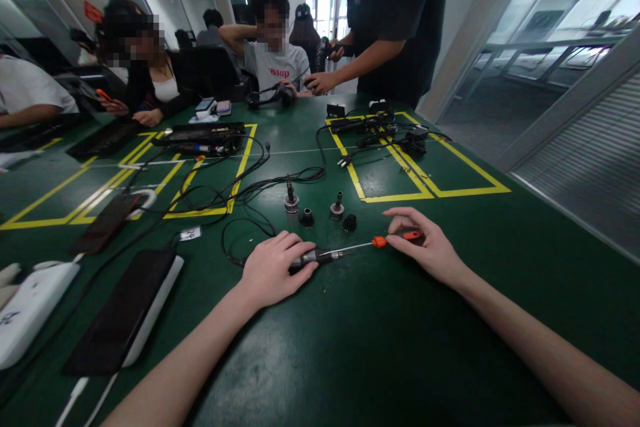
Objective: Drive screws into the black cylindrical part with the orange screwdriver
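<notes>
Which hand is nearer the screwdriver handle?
Right. The right hand holds the screwdriver handle; the left hand is off to its left, on the dark cylindrical tool.

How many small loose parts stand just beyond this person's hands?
4: a left silver-based part, with a black part to its near right; farther right, another silver-based part, with a second black part likewise.

Both hands bare: left hand (pixel 275 268), right hand (pixel 431 250). Left fingers (pixel 299 252) slim, tapering to rounded tips; right fingers (pixel 407 213) likewise slender. Behind the fingers, smooth backs of hands, then narrow left wrist (pixel 246 295) and right wrist (pixel 461 275), both uncovered. Farther back from the fingers, left forearm (pixel 193 350) and right forearm (pixel 535 333), bare and smooth, broadening gradually away from the wrists. Nail detail too small to tell.
</notes>
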The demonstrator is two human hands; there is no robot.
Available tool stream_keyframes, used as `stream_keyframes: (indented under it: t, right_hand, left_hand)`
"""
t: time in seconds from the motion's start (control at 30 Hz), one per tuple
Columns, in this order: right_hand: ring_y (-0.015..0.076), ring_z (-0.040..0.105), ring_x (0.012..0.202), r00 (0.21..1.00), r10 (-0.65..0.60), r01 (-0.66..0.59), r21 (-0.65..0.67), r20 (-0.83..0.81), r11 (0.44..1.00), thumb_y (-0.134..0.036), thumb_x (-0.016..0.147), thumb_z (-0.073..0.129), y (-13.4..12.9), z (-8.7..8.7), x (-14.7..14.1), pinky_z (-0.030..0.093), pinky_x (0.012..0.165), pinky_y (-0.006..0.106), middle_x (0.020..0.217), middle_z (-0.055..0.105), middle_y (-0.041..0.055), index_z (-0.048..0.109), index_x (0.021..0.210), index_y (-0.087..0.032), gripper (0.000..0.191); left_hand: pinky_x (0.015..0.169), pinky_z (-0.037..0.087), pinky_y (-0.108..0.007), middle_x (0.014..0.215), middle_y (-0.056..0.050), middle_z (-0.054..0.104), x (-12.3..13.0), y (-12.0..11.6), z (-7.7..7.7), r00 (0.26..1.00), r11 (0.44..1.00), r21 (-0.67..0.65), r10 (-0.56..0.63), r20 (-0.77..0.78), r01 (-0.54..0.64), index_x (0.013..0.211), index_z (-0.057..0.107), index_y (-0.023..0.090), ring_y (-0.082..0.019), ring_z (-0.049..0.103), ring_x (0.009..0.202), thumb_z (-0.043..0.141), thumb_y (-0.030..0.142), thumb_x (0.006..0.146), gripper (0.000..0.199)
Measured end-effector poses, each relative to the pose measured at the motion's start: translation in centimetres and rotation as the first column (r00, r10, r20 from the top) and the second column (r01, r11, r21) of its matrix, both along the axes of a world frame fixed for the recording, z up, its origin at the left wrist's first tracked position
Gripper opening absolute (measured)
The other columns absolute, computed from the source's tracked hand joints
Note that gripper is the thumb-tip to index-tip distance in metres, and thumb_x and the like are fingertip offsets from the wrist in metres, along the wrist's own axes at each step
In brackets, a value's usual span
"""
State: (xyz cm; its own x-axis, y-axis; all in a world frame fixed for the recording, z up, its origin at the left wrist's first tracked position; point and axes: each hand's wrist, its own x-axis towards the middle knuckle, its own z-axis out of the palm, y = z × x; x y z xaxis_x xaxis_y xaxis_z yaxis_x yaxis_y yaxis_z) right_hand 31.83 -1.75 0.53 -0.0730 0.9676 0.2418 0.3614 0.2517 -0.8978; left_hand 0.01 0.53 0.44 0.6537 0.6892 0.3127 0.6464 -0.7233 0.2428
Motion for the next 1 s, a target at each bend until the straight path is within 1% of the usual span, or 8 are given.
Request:
stream_keyframes:
  t: [0.07,0.13,0.23,0.43,0.63,0.77,0.9,1.0]
  right_hand:
    - [0.0175,0.06,0.064,1.0,0.009,-0.009,-0.007,0.016,1.0,-0.055,0.085,0.076,0.01,0.11,0.07,0.049,0.058,0.029,0.078,0.065,0.0003,0.068,0.112,-0.024,0.042]
    - [0.0159,0.054,0.055,0.997,0.052,-0.048,-0.074,0.054,0.996,-0.062,0.092,0.066,0.01,0.16,0.21,0.045,0.052,0.028,0.067,0.06,-0.0008,0.072,0.102,-0.022,0.041]
    - [0.0146,0.047,0.047,0.993,0.08,-0.066,-0.147,0.091,0.987,-0.067,0.098,0.053,-0.04,0.17,0.34,0.04,0.047,0.028,0.055,0.05,-0.0029,0.074,0.09,-0.021,0.052]
    - [0.0166,0.058,0.06,0.994,0.053,-0.05,-0.038,0.091,0.998,-0.06,0.089,0.07,-0.18,0.3,0.12,0.048,0.055,0.029,0.075,0.066,0.0017,0.074,0.102,-0.021,0.041]
    - [0.0154,0.05,0.047,0.978,0.112,-0.09,-0.126,0.177,0.988,-0.067,0.101,0.046,-0.19,0.37,0.37,0.041,0.047,0.028,0.053,0.054,-0.0012,0.077,0.089,-0.02,0.058]
    - [0.0166,0.058,0.055,0.975,0.077,-0.065,-0.065,0.207,0.996,-0.064,0.096,0.058,-0.31,0.61,0.26,0.046,0.05,0.028,0.071,0.069,0.004,0.078,0.093,-0.02,0.048]
    - [0.018,0.063,0.058,0.988,0.061,-0.064,0.019,0.144,0.998,-0.057,0.091,0.069,-0.54,0.61,0.14,0.051,0.053,0.028,0.072,0.07,0.0039,0.077,0.097,-0.02,0.038]
    - [0.0178,0.063,0.057,0.987,0.073,-0.078,0.028,0.14,0.997,-0.057,0.093,0.066,-0.61,0.61,0.15,0.05,0.052,0.028,0.071,0.071,0.0042,0.077,0.093,-0.021,0.037]
  left_hand:
    - [0.079,0.059,-0.034,0.102,-0.005,0.075,-0.01,-0.03,0.07,1.0,1.0,0.001,-0.002,-0.002,0.002,0.117,0.073,0.022,-0.021,0.068,0.093,0.058,0.039,0.1,0.028]
    - [0.078,0.059,-0.034,0.102,-0.005,0.075,-0.02,-0.05,0.14,1.0,1.0,0.003,-0.004,-0.002,0.004,0.116,0.073,0.021,-0.021,0.068,0.093,0.058,0.038,0.1,0.028]
    - [0.078,0.059,-0.035,0.102,-0.005,0.075,-0.04,-0.03,0.17,1.0,1.0,0.002,-0.003,-0.003,0.003,0.117,0.073,0.021,-0.021,0.068,0.093,0.058,0.038,0.1,0.029]
    - [0.077,0.059,-0.034,0.101,-0.005,0.075,-0.04,-0.01,0.16,1.0,1.0,-0.005,-0.004,-0.004,0.004,0.117,0.073,0.021,-0.022,0.068,0.093,0.06,0.038,0.099,0.028]
    - [0.077,0.058,-0.033,0.101,-0.005,0.075,-0.03,-0.05,0.21,1.0,1.0,-0.008,-0.006,-0.004,0.006,0.117,0.073,0.021,-0.021,0.068,0.093,0.06,0.038,0.1,0.028]
    - [0.077,0.058,-0.034,0.102,-0.005,0.075,-0.01,-0.06,0.13,1.0,1.0,-0.012,0.0,-0.006,0.0,0.117,0.073,0.021,-0.021,0.068,0.092,0.06,0.038,0.1,0.028]
    - [0.076,0.057,-0.033,0.102,-0.005,0.075,0.04,-0.03,0.12,1.0,1.0,-0.007,0.004,-0.011,-0.004,0.117,0.073,0.021,-0.021,0.068,0.092,0.061,0.039,0.1,0.028]
    - [0.074,0.057,-0.034,0.101,-0.004,0.074,0.03,0.01,0.13,1.0,1.0,0.003,-0.001,-0.011,0.001,0.117,0.073,0.021,-0.021,0.068,0.091,0.062,0.038,0.099,0.027]
